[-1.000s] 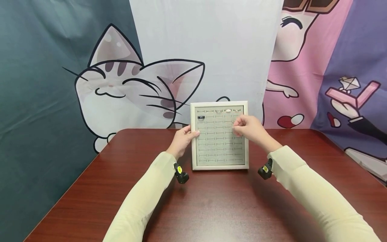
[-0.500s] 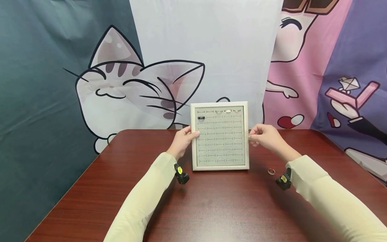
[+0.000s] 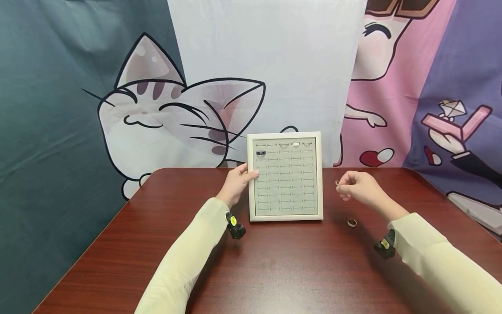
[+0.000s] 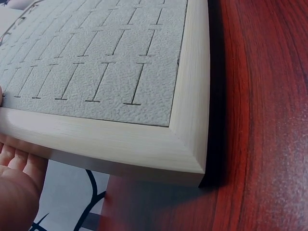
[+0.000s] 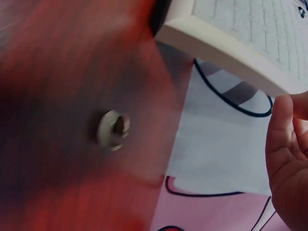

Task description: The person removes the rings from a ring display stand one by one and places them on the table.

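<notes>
A ring display board [image 3: 285, 187] with a cream frame and a grey slotted pad stands upright on the table. My left hand [image 3: 234, 181] grips its left edge, thumb on the front and fingers behind. In the top row sit several rings, among them a white-topped ring [image 3: 296, 144]. A dark ring [image 3: 260, 153] is at the left of the second row. My right hand [image 3: 361, 189], to the right of the board, pinches a small ring [image 3: 337, 183] between thumb and forefinger. Below that hand, another ring [image 3: 352, 223] lies on the table, larger in the right wrist view.
The reddish-brown wooden table [image 3: 274, 270] extends around the board on both sides and in front. Close behind its far edge hangs a printed cloth backdrop [image 3: 270, 48] with a cartoon cat. Each wrist carries a small black camera [image 3: 235, 226].
My right hand has moved from in front of the board's slots out to the right and down. The ring on the table has come into view. My left hand and the board stay put.
</notes>
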### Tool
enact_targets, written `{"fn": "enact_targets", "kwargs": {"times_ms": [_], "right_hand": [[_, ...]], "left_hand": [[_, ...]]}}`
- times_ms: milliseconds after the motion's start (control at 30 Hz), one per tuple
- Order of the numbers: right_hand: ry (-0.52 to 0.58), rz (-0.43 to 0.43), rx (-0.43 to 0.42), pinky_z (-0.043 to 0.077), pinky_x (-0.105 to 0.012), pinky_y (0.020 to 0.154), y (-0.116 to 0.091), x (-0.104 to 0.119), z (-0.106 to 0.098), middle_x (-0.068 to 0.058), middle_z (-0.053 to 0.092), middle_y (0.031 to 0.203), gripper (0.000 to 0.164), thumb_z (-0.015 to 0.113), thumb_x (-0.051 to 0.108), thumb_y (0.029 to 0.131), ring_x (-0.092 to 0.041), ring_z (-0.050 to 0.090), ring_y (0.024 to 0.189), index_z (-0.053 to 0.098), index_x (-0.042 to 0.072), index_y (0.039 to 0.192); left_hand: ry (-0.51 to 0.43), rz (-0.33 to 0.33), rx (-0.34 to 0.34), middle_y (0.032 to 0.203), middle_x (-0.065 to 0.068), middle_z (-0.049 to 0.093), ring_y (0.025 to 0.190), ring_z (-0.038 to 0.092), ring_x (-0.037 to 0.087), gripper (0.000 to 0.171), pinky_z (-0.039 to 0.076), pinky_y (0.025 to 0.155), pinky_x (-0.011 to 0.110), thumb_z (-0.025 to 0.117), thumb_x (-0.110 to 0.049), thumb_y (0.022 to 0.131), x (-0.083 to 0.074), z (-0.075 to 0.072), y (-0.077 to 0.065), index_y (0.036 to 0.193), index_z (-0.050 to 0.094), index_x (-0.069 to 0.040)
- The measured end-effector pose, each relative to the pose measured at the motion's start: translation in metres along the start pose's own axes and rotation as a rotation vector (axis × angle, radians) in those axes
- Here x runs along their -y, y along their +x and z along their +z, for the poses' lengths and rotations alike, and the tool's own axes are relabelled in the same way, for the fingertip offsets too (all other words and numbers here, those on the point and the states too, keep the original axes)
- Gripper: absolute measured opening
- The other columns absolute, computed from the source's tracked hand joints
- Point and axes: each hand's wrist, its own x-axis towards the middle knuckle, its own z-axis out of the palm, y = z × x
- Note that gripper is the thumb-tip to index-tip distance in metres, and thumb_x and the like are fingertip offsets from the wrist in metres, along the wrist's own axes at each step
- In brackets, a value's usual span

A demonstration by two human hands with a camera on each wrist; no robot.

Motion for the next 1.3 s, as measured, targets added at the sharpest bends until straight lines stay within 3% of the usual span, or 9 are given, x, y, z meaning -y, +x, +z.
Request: {"fn": "enact_targets", "kwargs": {"times_ms": [433, 1067, 1300], "right_hand": [[0.052, 0.054, 0.032, 0.055, -0.034, 0.059, -0.023, -0.033, -0.016, -0.008, 0.062, 0.068, 0.012, 0.063, 0.005, 0.082, -0.012, 0.060, 0.059, 0.055, -0.005, 0.082], [0.075, 0.183, 0.191, 0.052, -0.030, 0.057, -0.037, -0.067, -0.016, -0.006, 0.060, 0.071, 0.007, 0.059, -0.002, 0.080, -0.015, 0.054, 0.061, 0.058, -0.009, 0.078], [0.114, 0.249, 0.250, 0.049, -0.027, 0.055, -0.040, -0.079, -0.014, 0.001, 0.056, 0.063, 0.004, 0.062, 0.000, 0.079, -0.011, 0.052, 0.059, 0.062, -0.003, 0.078]], "left_hand": [[0.004, 0.005, -0.006, 0.112, 0.011, 0.066, 0.091, 0.066, 0.015, 0.034, 0.051, 0.085, 0.030, 0.065, -0.015, 0.087, 0.000, 0.000, 0.001, 0.120, 0.060, -0.010], [-0.004, -0.002, 0.000, 0.113, 0.010, 0.066, 0.092, 0.066, 0.016, 0.034, 0.050, 0.086, 0.030, 0.065, -0.015, 0.087, -0.001, 0.000, 0.001, 0.121, 0.059, -0.011], [-0.004, -0.015, -0.003, 0.113, 0.010, 0.066, 0.092, 0.066, 0.015, 0.035, 0.050, 0.087, 0.030, 0.065, -0.015, 0.087, -0.002, 0.000, 0.001, 0.122, 0.059, -0.012]]}}
